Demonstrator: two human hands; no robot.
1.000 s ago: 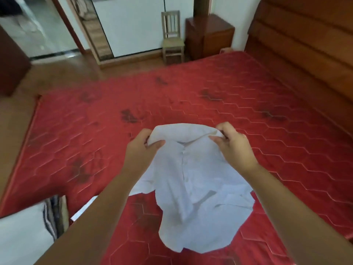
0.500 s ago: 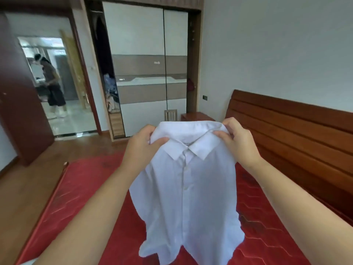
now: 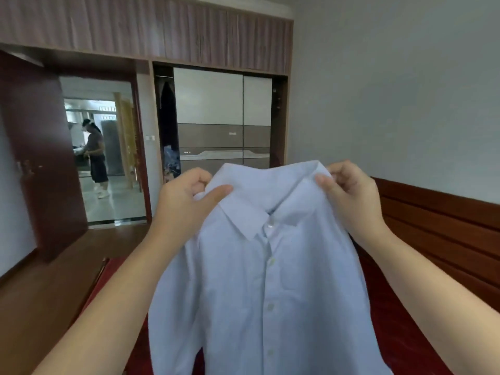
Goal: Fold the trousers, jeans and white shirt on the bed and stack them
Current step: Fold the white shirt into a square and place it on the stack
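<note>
a person is holding a white shirt [image 3: 265, 280] up by its shoulders, with the buttoned front facing the camera. the left hand [image 3: 186, 201] is pinching the fabric beside the collar between the thumb and curled fingers. the right hand [image 3: 349, 196] is gripping the opposite shoulder in the same way. a second ago the shirt was hanging low with its hem trailing on the red bed [image 3: 400, 334]. now it is being raised much higher and the view is tilting up with it, so a wardrobe [image 3: 221, 117] and an open doorway [image 3: 105, 158] are filling the background. the shirt is hanging above the bed and its lower part runs out of the bottom of the picture, so whether the hem is clear of the mattress cannot be told. this looks like a lift to shake the shirt straight, so folding it is probably only starting. the trousers and jeans are not in view.
</note>
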